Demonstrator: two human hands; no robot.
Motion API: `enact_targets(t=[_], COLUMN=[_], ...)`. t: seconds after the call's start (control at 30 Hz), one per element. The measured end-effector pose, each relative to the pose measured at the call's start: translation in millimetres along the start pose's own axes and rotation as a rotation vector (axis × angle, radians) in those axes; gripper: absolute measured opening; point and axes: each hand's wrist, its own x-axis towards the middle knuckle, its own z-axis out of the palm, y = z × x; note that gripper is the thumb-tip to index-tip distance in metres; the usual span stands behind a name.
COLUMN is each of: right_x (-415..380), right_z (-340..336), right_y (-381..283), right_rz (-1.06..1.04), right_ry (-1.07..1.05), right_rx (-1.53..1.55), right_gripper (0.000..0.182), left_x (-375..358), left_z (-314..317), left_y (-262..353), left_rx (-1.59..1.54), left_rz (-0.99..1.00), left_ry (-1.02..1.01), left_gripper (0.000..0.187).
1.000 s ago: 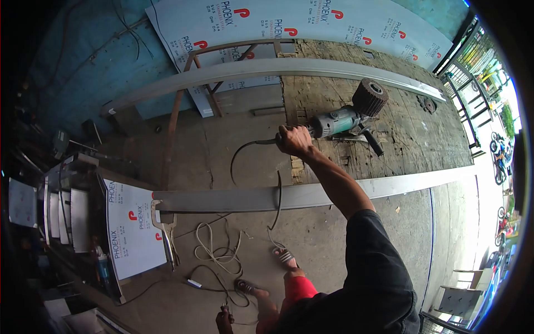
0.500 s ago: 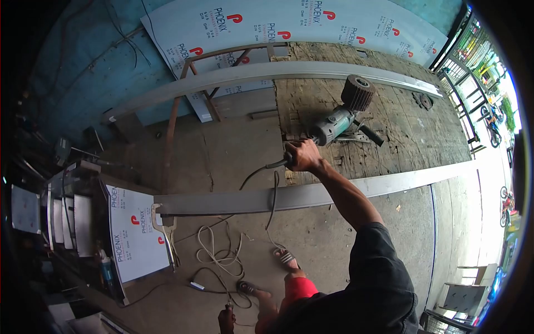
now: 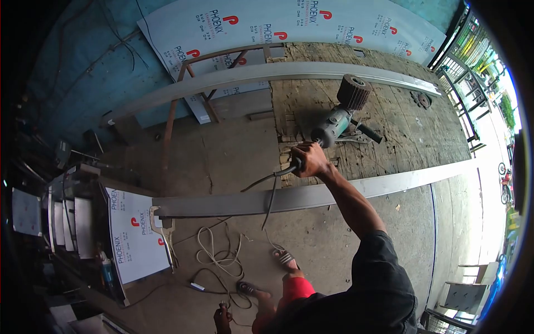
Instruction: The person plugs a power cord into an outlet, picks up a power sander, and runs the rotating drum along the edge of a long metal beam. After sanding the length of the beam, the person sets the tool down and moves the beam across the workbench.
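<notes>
Both hands (image 3: 310, 159) (image 3: 222, 319) curled: grinder (image 3: 335, 123) right, plug (image 3: 223, 305) left

blue wall (image 3: 83, 78) | PHOENIX-printed sheet (image 3: 289, 22) in front | red motorcycle (image 3: 505, 186), far right

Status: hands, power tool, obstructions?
Right hand gripping power tool by its rear. Left hand low, apparently holding plug. Tool over worn board. Possible snag: cord across nearer beam.
</notes>
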Motion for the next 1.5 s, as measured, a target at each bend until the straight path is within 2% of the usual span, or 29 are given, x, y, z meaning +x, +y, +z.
enact_targets(t=[0.47,0.6,0.77,1.0,1.33,1.5], right_x=[-17.2,-15.9,-16.2,-6.4,22.2,22.3], right_z=[-58.3,-49.5,-40.0,-51.2,-31.4,-16.5], right_y=[-2.3,-0.6,-13.1,-16.7,-27.4,-33.1], right_rz=[0.037,0.074,-0.022,-0.031,0.049,0.031], right_ry=[-0.057,-0.065,-0.027,-0.04,-0.317,-0.307], right_rx=[0.184,0.156,0.186,0.2,0.113,0.088], right_gripper=[0.022,0.024,0.026,0.026,0.026,0.025], left_x=[-17.8,-6.3,-5.4,-10.6,-11.4,-14.0], left_z=[31.6,24.5,17.6,21.9,21.0,14.0], left_y=[19.0,9.3,9.2,10.0,10.5,2.1], left_rx=[0.187,0.199,0.198,0.216,0.219,0.146], left_rz=[-0.06,-0.063,-0.059,-0.071,-0.06,-0.08], left_ry=[-0.102,-0.108,-0.096,-0.059,-0.076,-0.046], left_gripper=[0.032,0.031,0.031,0.031,0.033,0.033])
